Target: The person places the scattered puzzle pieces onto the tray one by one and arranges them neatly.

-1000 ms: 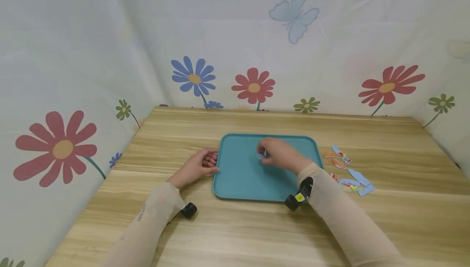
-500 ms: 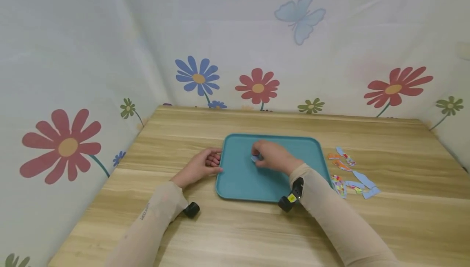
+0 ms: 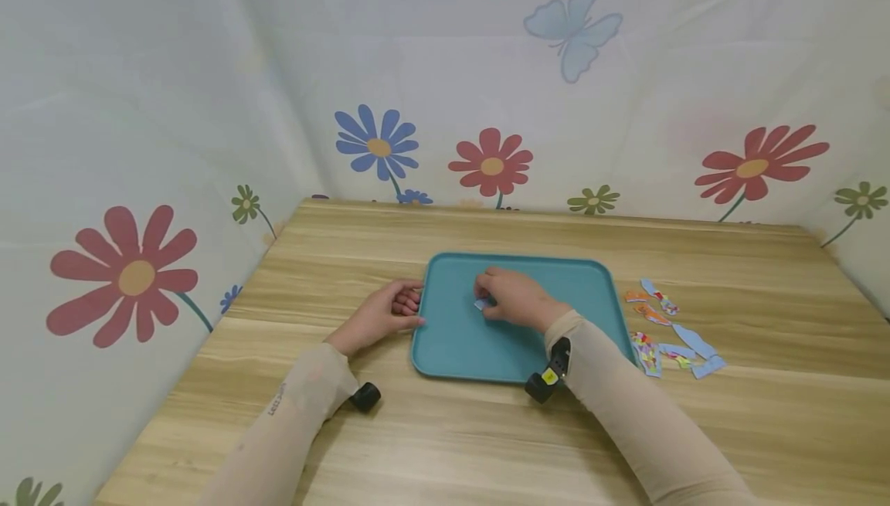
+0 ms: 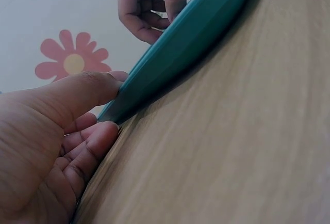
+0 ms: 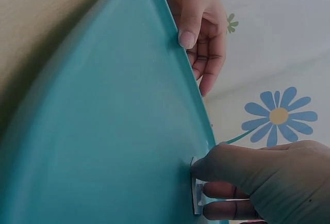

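A teal tray [image 3: 459, 348] with a raised rim lies on the wooden table. At its left edge my left hand [image 3: 378, 313] holds the rim; in the left wrist view the thumb [image 4: 100, 87] presses the rim while the other fingers curl at the outer side. My right hand [image 3: 518, 299] is over the left-middle part of the tray and pinches a small flat light blue puzzle piece [image 3: 480, 304]. The right wrist view shows this piece [image 5: 195, 193] standing on edge at the tray's surface, partly hidden by thumb and fingers.
Right of the tray lie several irregular flat pieces: orange ones [image 3: 652, 314], plain light blue ones [image 3: 695, 342] and a multicoloured one [image 3: 647, 353]. The wooden table [image 3: 431, 444] ends at a flower-printed curtain [image 3: 417, 42] behind and at the left.
My right hand has moved left across the tray with the puzzle piece, then nearly stopped. The left hand stays at the rim. The whole head view has shifted slightly.
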`<state>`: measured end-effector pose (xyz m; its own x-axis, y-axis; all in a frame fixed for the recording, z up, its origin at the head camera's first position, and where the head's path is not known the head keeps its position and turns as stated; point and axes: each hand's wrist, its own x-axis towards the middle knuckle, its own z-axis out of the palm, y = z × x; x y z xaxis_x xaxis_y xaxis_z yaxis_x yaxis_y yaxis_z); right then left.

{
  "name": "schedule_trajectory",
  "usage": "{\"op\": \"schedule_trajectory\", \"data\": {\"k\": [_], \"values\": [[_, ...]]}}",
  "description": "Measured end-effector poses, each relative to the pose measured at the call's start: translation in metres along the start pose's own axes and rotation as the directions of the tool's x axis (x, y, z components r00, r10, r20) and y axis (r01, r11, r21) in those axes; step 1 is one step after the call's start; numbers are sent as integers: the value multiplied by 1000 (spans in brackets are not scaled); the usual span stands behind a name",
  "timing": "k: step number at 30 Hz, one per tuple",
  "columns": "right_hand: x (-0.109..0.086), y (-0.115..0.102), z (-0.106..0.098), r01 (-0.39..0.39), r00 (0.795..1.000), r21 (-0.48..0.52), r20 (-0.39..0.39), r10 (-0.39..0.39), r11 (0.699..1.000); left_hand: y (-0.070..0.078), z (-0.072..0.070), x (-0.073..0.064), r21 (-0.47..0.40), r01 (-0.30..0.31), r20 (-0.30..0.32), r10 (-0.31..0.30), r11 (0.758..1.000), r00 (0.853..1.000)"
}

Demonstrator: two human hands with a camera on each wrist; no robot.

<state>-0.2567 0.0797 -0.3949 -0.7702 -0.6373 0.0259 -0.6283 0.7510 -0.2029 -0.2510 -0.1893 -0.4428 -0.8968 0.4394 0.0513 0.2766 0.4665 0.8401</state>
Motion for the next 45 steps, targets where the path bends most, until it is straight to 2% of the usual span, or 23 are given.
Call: {"op": "schedule_trajectory", "data": {"k": [10,18,27,37,45], "values": [[-10,1,-8,-16,1000,9,-12,16,1000,3,1,0,-8,-9,5,9,1000,1000],[-27,0,-24,-30,999,45,-33,32,999,-1,1,0,-2,-2,10,2,1000,1000],[-54,6,-45,-13,996,19,-92,15,1000,34,-5,-13,-1,-4,31,4,1000,1000],[-85,16,-57,13,982,-32,-188,-19,999,34,-4,-13,-15,2,34,-2,1000,999],[-111,29,-63,-40,973,-24,-227,33,999,35,-5,-13,-22,-2,32,3,1000,999]]}}
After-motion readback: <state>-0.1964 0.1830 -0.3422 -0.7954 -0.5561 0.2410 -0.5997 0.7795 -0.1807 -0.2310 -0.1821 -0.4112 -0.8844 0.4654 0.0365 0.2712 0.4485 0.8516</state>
